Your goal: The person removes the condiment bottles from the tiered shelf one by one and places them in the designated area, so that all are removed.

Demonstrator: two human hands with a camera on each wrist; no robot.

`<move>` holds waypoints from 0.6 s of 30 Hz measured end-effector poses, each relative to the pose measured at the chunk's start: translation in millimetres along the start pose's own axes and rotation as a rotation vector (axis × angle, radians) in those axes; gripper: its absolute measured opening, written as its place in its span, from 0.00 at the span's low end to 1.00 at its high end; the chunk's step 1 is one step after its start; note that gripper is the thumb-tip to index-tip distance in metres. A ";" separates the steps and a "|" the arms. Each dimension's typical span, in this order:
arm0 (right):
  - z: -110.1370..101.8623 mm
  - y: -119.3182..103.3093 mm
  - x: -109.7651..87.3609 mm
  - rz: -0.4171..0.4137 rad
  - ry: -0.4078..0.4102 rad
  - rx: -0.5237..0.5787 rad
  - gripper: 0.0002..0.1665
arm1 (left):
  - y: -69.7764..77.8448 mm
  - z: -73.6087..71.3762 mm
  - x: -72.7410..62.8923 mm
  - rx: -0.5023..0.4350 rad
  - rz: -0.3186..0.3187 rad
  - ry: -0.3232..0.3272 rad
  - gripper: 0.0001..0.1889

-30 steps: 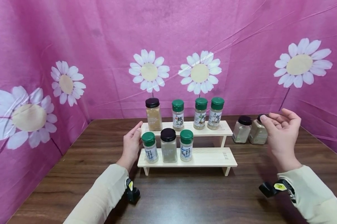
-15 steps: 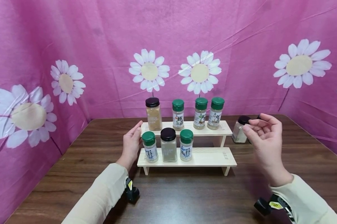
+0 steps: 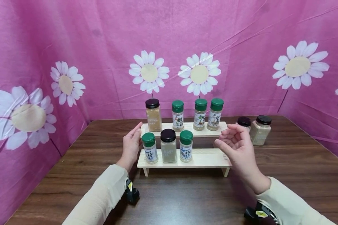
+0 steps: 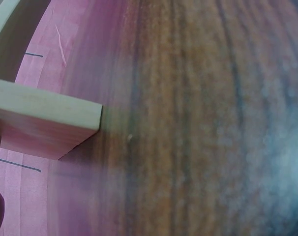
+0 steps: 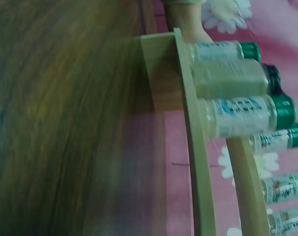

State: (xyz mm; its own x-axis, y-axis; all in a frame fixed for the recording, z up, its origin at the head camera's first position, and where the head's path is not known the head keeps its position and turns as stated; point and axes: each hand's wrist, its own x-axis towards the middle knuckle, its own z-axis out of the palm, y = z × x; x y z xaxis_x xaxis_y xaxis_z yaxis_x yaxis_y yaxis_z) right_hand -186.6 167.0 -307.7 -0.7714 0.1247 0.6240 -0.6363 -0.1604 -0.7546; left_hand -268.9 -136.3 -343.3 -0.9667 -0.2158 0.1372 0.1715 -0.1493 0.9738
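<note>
A two-tier pale wooden rack (image 3: 208, 159) stands on the table with seasoning jars on both tiers. My left hand (image 3: 131, 147) is at its left end, straight fingers against the edge of the upper shelf. My right hand (image 3: 240, 153) hovers by the right end, loosely curled, nothing in it, overlapping the shelf ends in the head view. The upper shelf carries a black-lidded jar of tan powder (image 3: 153, 117) and three green-capped shakers, one of them a shaker (image 3: 178, 117) near the middle. Below, a black-lidded jar (image 3: 168, 147) stands between a left shaker (image 3: 150, 150) and a right shaker (image 3: 186, 147).
Two black-lidded square jars stand on the brown wooden table (image 3: 87, 150), right of the rack: the left jar (image 3: 243, 122) is partly behind my right hand, and the right jar (image 3: 260, 131) is in full view. A pink cloth with daisies (image 3: 101, 47) hangs behind.
My right hand has moved left, away from the two jars on the table, to the rack's right end. The left hand has stayed at the rack's left end.
</note>
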 end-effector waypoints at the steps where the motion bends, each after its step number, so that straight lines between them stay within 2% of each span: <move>1: 2.6 1.2 -1.1 0.005 -0.010 -0.012 0.34 | 0.0 -0.1 0.0 -0.002 0.001 0.000 0.21; 9: 22.5 9.5 -8.4 0.018 -0.098 -0.142 0.31 | 1.0 1.0 -1.2 -0.013 0.003 0.007 0.21; 12: 29.1 11.1 -10.9 0.017 -0.129 -0.222 0.31 | 1.9 1.0 -1.5 -0.001 0.001 0.009 0.21; 18: 37.8 14.9 -13.4 0.096 -0.178 -0.285 0.33 | 0.4 0.0 -0.1 0.016 0.000 0.014 0.20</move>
State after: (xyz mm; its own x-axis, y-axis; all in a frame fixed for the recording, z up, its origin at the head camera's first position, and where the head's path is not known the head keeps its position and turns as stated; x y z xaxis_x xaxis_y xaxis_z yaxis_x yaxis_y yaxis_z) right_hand -185.5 125.9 -319.7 -0.8308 -0.0542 0.5540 -0.5562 0.1203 -0.8223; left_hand -268.7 -136.3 -343.0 -0.9640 -0.2291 0.1348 0.1684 -0.1337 0.9766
